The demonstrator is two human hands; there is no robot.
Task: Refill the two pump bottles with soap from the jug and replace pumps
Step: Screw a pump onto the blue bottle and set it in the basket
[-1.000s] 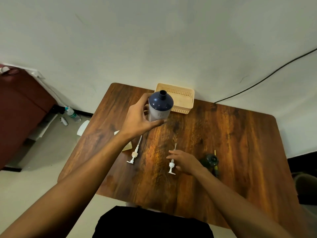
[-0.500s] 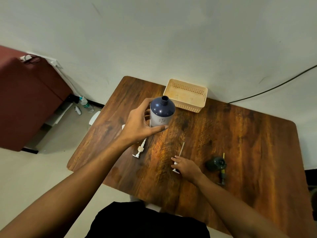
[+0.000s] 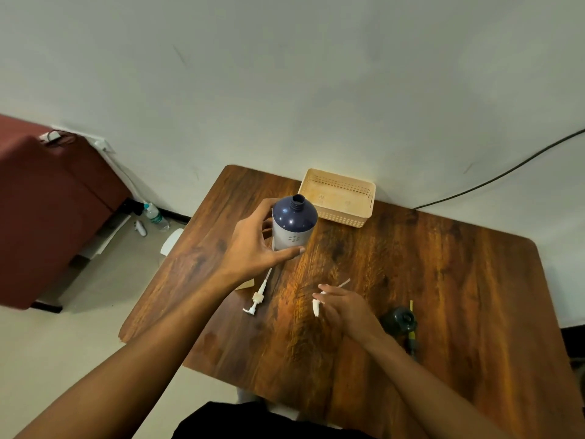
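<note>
The right hand [image 3: 345, 307] is resting low over the near-centre of the wooden table [image 3: 443, 280], its fingers [image 3: 323, 288] curling around a white pump [image 3: 317, 307] — the pump head is protruding at the left of the hand and the thin dip tube is projecting beyond the fingertips toward the far right. Just beside this hand, to the right, a dark green bottle [image 3: 399, 321] is standing on the table with its neck open; a yellow-and-dark slender object [image 3: 411, 331] is lying against its far and near sides, and its kind cannot be determined.

To the left, a second white pump [image 3: 258, 297] is lying flat on the table, tube pointing away from the viewer. Its far end is passing under the left hand [image 3: 253, 248].

The left hand is holding the blue-and-white bottle [image 3: 292, 224] upright — thumb pressing across the front of the white body, remaining fingers wrapping behind it. The bottle neck is uncapped.

Farther back, a beige perforated basket [image 3: 338, 213] is sitting at the table edge against the wall [image 3: 285, 90]. A black cable [image 3: 506, 172] is running along the wall at the right.
</note>
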